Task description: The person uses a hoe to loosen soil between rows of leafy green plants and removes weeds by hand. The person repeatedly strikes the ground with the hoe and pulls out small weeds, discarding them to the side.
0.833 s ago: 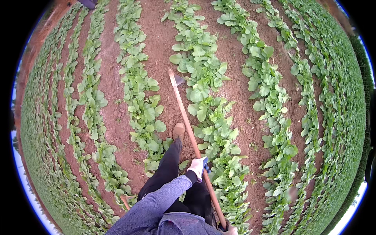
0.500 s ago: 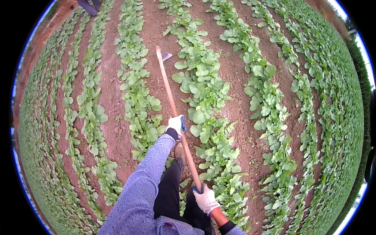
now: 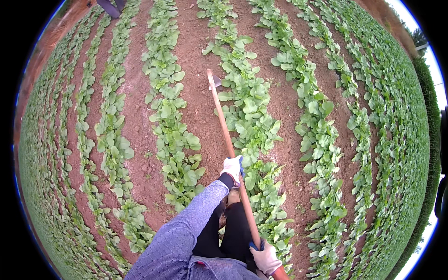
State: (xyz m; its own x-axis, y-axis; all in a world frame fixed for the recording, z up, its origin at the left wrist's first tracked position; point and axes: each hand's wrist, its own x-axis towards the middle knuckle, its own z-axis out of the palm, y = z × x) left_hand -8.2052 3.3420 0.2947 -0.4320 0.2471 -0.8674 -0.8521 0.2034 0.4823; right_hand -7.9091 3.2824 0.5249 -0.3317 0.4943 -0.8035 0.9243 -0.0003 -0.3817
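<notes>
A long-handled hoe (image 3: 223,122) slants across the soil between two rows of leafy green plants. Its metal blade (image 3: 216,82) is at the far end, low over the furrow and close beside the leaves of the row on the right. My left hand (image 3: 232,169), in a white and blue work glove, is closed round the middle of the wooden handle. Nearer my body, my right hand (image 3: 266,258), gloved the same way, grips the handle close to its lower end. Whether the blade touches the ground I cannot tell.
A plant row (image 3: 172,135) runs along the furrow's left side and another (image 3: 249,107) along its right. Brown soil (image 3: 196,105) lies between them. My shoe (image 3: 234,198) stands in the furrow below my left hand. Another person's legs (image 3: 111,7) show at the far left.
The hoe's blade has come nearer to me and a little to the right in view, toward the right-hand row. Both my hands have shifted right and down in the picture, still holding the handle.
</notes>
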